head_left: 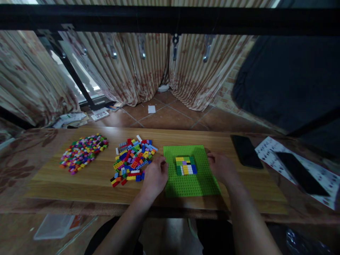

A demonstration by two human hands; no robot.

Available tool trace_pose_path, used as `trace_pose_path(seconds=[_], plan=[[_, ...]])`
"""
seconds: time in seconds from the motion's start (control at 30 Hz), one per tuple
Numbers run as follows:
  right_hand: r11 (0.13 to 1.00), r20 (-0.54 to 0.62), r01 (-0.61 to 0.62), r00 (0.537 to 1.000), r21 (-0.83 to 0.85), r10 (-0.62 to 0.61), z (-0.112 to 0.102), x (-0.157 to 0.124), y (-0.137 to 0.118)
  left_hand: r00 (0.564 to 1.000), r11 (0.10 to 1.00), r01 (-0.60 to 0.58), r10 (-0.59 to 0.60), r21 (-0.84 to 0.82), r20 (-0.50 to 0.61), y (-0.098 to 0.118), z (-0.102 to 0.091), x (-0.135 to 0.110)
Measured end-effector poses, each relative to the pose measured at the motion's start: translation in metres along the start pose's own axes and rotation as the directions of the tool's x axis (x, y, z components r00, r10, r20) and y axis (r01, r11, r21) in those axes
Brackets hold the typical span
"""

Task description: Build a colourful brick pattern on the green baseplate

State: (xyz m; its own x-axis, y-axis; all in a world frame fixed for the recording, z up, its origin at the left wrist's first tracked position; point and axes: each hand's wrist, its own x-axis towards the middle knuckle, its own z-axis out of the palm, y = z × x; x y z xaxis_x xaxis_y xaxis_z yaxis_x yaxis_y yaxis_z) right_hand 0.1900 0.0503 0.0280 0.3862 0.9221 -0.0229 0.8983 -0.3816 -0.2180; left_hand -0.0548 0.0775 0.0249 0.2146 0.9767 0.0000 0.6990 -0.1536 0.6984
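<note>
A green baseplate (pixel 190 184) lies on the wooden board (pixel 79 180) in front of me. A small block of yellow, purple, white, blue and green bricks (pixel 185 165) stands on the plate's middle. My left hand (pixel 155 177) rests at the plate's left edge, fingers curled, beside a pile of larger mixed bricks (pixel 132 161). My right hand (pixel 221 168) rests at the plate's right edge, fingers curled down on it. I cannot make out a brick in either hand.
A pile of small mixed-colour bricks (pixel 83 152) lies at the board's left. A dark phone (pixel 246 151) lies to the right, another dark phone (pixel 301 172) on a printed sheet (pixel 324 179). Curtains and tiled floor lie beyond; a clear plastic box (pixel 54 226) sits under the table.
</note>
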Motion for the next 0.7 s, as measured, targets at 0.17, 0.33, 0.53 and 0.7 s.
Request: trace_pose_path(seconds=[0.17,0.33,0.53,0.7], plan=[[0.999,-0.078,0.027,0.997,-0.028,-0.029,0.006,-0.002,-0.002,0.996,0.996,-0.087,0.087,-0.016,-0.021,0.001,0.001,0.003],[0.997,-0.154,0.072,0.985,-0.005,-0.072,0.015,-0.001,0.001,0.993,0.991,-0.117,0.117,-0.061,-0.007,0.0,0.001,0.005],[0.994,-0.207,0.036,0.978,0.103,-0.014,0.009,0.003,-0.006,0.997,0.983,-0.075,0.068,-0.17,-0.042,0.0,0.0,0.0],[0.88,-0.469,0.232,0.883,0.414,-0.013,-0.003,-0.001,-0.035,0.979,0.926,-0.088,0.012,-0.368,-0.204,-0.005,-0.014,-0.001]])
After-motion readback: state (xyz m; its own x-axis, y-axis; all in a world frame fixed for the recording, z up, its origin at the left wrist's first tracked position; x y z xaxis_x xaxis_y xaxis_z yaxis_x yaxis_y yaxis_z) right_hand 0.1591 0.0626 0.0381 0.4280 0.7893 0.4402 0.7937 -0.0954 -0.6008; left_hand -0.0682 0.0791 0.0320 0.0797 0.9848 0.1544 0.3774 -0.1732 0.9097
